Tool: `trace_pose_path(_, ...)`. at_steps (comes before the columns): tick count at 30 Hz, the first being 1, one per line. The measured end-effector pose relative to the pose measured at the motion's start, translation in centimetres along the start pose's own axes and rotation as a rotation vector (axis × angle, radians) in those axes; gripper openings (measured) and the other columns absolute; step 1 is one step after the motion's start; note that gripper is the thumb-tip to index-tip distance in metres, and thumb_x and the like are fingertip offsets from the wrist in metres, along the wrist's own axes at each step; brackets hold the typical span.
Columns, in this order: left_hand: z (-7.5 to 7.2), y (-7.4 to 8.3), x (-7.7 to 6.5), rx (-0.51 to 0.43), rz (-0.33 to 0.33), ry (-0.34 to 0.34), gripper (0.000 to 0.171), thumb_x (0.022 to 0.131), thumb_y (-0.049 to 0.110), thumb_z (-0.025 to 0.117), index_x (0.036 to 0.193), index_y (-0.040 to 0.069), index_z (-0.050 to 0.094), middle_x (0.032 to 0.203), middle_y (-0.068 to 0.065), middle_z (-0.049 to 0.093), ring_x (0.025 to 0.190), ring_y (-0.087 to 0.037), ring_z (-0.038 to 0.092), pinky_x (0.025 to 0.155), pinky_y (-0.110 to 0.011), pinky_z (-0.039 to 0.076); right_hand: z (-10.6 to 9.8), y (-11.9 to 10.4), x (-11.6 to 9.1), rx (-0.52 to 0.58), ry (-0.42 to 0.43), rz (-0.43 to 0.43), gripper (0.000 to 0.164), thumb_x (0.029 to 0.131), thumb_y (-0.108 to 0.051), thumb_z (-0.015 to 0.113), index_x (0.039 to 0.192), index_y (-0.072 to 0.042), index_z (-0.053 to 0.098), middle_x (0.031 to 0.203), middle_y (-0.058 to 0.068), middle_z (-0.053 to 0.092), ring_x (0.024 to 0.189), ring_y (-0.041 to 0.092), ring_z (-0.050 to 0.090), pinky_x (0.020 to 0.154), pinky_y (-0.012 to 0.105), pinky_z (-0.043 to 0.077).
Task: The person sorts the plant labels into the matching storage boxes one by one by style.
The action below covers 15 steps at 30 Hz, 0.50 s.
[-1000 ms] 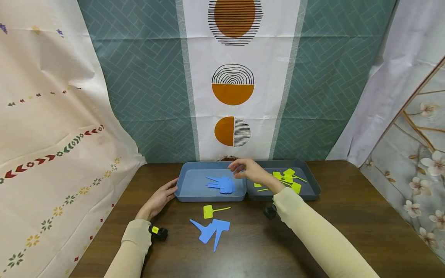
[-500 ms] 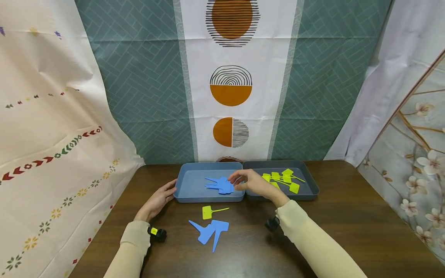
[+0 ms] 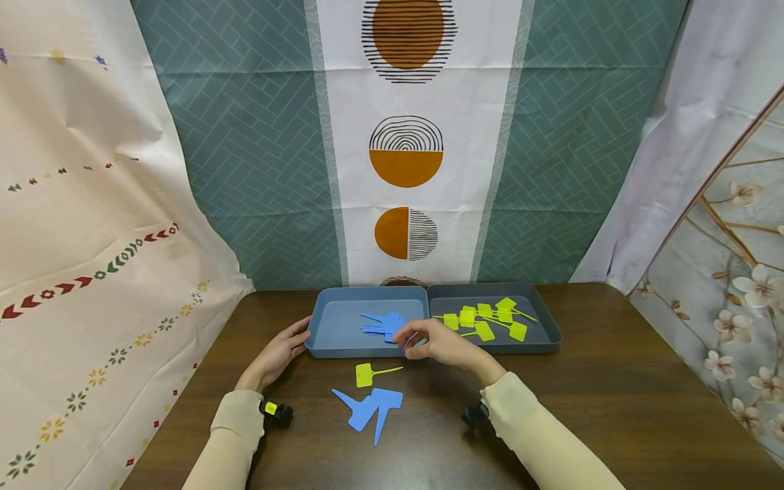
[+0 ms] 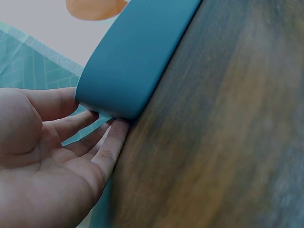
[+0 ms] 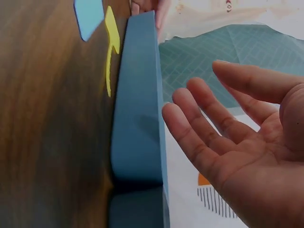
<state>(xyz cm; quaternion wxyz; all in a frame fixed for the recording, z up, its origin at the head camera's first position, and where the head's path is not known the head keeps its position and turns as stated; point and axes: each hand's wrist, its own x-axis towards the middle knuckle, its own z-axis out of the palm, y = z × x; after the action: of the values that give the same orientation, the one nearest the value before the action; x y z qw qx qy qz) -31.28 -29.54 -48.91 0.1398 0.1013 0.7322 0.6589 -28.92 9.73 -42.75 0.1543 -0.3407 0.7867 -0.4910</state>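
My left hand (image 3: 278,355) rests its fingers against the left end of the blue tray (image 3: 367,352). In the left wrist view, those fingertips (image 4: 116,130) touch the tray's rounded corner. Over the tray's front right edge hovers my right hand (image 3: 444,347), holding nothing, its fingers loosely bent. A pile of blue plant labels (image 3: 381,324) lies in the blue tray, partly hidden by that hand. On the table in front are a yellow plant label (image 3: 364,375) and two overlapping blue plant labels (image 3: 363,412).
A dark grey tray (image 3: 531,347) with several yellow plant labels (image 3: 484,331) adjoins the blue tray on its right. Both stand at the back of the wooden table (image 3: 612,381), before a patterned curtain (image 3: 275,204).
My right hand has come down and nearer, from above the join of the trays to the blue tray's front edge. More yellow labels show. My left hand stays put.
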Motion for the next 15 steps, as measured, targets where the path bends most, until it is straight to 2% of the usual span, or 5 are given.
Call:
trace_pose_path(6,0.1,-0.1,0.1,0.003,-0.004,0.001,0.058,0.115,0.012,0.034,0.166,-0.002,0.011,0.17,-0.026,0.012,0.157,-0.041,0.015,0.127,-0.057,0.013,1.2,0.2,-0.4,0.068,-0.093,-0.042,0.029,0.097,0.006,0.065,0.126,0.006,0.067,0.119,0.031,0.064,0.104,0.029,0.065,0.088,0.027,0.056)
trace_pose_path(13,0.1,-0.3,0.2,0.017,-0.033,0.018,0.057,0.115,0.013,0.034,0.166,0.0,0.013,0.171,-0.023,0.013,0.157,-0.038,0.016,0.128,-0.054,0.015,2.5,0.9,-0.2,0.119,-0.191,-0.023,0.034,0.096,0.007,0.063,0.13,0.011,0.062,0.126,0.032,0.064,0.113,0.048,0.061,0.088,0.024,0.057)
trace_pose_path(15,0.0,-0.2,0.2,0.013,-0.032,0.021,0.057,0.115,0.012,0.034,0.166,0.0,0.013,0.171,-0.023,0.013,0.157,-0.038,0.016,0.128,-0.054,0.015,2.8,1.1,0.0,0.127,-0.211,-0.03,0.035,0.095,0.008,0.063,0.13,0.011,0.062,0.127,0.03,0.065,0.115,0.048,0.061,0.09,0.025,0.057)
